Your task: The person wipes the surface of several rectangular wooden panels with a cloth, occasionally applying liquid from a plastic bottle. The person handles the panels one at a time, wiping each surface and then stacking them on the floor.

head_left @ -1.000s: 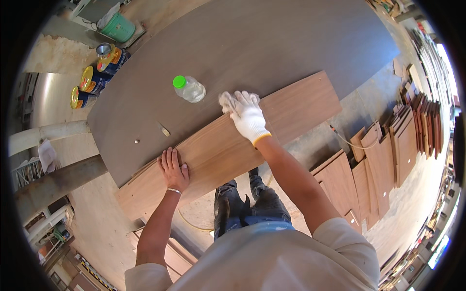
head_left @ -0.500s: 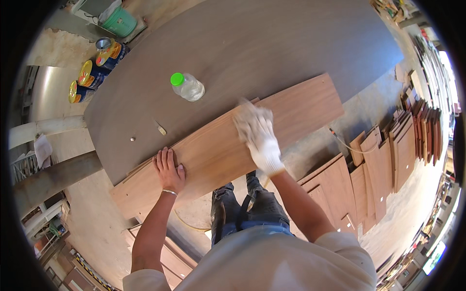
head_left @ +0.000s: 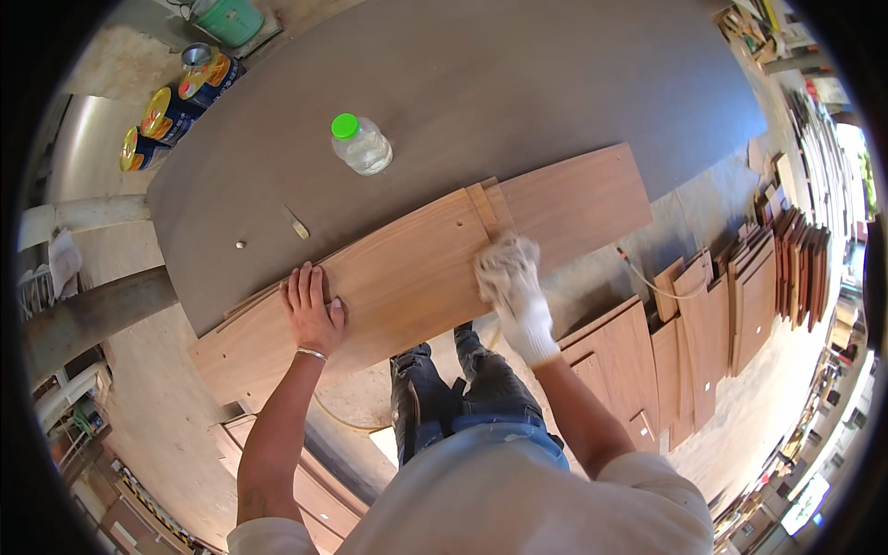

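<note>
My bare left hand [head_left: 312,308], with a band at the wrist, lies flat and open on a long brown wood-grain board [head_left: 388,287]. In a white work glove, my right hand [head_left: 523,310] is pressed to the board near its right end, closed on a crumpled greyish rag [head_left: 506,262]. The rag is slightly blurred, and the palm side is hidden. Beneath this board lie other boards, one of them [head_left: 578,194] sticking out to the right. A clear bottle with a green cap [head_left: 362,145] stands beyond them on the dark tabletop [head_left: 518,83].
A small knife-like tool [head_left: 298,227] and a little round piece [head_left: 240,245] lie on the tabletop at left. Paint cans [head_left: 168,116] and a green bucket [head_left: 229,20] stand beyond the left edge. Brown panels [head_left: 615,370] lean in stacks on the floor at right.
My right hand has moved from the board's far edge toward me and slightly right with the rag, uncovering the board's right end. My left hand stays on the board.
</note>
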`<move>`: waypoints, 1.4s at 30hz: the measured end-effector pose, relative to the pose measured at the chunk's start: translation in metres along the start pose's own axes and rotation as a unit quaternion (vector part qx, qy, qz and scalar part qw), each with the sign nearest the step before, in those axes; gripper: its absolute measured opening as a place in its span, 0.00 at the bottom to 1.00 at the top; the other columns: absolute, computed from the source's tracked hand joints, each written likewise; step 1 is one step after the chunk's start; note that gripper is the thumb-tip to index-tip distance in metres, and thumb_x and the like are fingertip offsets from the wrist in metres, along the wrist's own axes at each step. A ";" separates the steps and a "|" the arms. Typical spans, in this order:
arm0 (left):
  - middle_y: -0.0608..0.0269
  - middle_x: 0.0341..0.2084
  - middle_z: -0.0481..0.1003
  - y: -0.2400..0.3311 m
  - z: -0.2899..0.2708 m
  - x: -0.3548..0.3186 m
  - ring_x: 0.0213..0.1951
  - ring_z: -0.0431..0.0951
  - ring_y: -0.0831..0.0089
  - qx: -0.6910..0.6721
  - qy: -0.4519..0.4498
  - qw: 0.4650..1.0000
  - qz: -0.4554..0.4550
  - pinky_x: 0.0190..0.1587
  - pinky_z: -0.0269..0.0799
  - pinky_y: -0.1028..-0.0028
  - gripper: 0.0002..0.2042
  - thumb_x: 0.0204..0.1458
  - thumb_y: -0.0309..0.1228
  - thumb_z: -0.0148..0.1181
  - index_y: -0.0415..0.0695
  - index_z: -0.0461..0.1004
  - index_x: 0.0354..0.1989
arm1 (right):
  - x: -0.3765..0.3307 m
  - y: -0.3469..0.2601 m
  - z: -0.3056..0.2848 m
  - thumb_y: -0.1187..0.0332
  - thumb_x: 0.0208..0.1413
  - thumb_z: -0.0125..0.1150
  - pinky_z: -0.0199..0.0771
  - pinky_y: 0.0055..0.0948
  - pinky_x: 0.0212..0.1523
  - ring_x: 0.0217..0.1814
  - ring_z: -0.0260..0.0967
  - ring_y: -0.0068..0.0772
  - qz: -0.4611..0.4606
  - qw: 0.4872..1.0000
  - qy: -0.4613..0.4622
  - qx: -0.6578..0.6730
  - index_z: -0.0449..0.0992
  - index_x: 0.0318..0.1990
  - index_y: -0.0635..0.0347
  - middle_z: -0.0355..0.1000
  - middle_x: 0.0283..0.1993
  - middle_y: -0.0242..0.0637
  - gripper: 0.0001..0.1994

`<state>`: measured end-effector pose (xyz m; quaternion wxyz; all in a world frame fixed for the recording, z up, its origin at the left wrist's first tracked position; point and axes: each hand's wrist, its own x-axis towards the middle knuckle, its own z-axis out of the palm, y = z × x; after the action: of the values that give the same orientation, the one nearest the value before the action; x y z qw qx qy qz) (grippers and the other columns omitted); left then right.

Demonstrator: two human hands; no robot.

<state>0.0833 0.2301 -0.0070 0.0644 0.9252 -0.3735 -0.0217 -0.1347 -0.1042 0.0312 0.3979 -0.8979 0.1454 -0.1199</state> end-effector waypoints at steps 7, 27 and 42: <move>0.48 0.72 0.59 0.003 -0.001 0.002 0.73 0.55 0.43 0.000 0.010 1.000 0.004 0.75 0.41 0.40 0.34 0.57 0.40 0.50 0.40 0.57 0.73 | 0.010 0.013 0.008 0.67 0.62 0.57 0.54 0.54 0.74 0.73 0.56 0.61 0.001 0.992 -0.019 -0.123 0.71 0.61 0.65 0.67 0.66 0.52 0.21; 0.52 0.73 0.59 0.004 -0.002 0.005 0.73 0.55 0.46 -0.009 0.021 1.000 0.008 0.75 0.42 0.41 0.33 0.57 0.38 0.53 0.43 0.58 0.72 | -0.188 -0.007 0.021 0.75 0.61 0.52 0.75 0.26 0.37 0.35 0.73 0.26 0.507 0.738 0.186 0.403 0.77 0.55 0.58 0.74 0.42 0.28 0.16; 0.41 0.66 0.61 0.011 -0.004 0.003 0.69 0.57 0.39 0.008 0.024 0.999 -0.032 0.74 0.42 0.36 0.33 0.56 0.42 0.54 0.44 0.60 0.71 | -0.003 -0.003 0.025 0.69 0.49 0.68 0.49 0.53 0.79 0.79 0.52 0.62 -0.008 0.983 -0.033 -0.180 0.76 0.64 0.57 0.64 0.74 0.46 0.30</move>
<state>0.0785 0.2208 -0.0020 0.0654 0.9374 -0.3421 0.0010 -0.1286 -0.0846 0.0165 0.2338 -0.9593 0.1443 -0.0653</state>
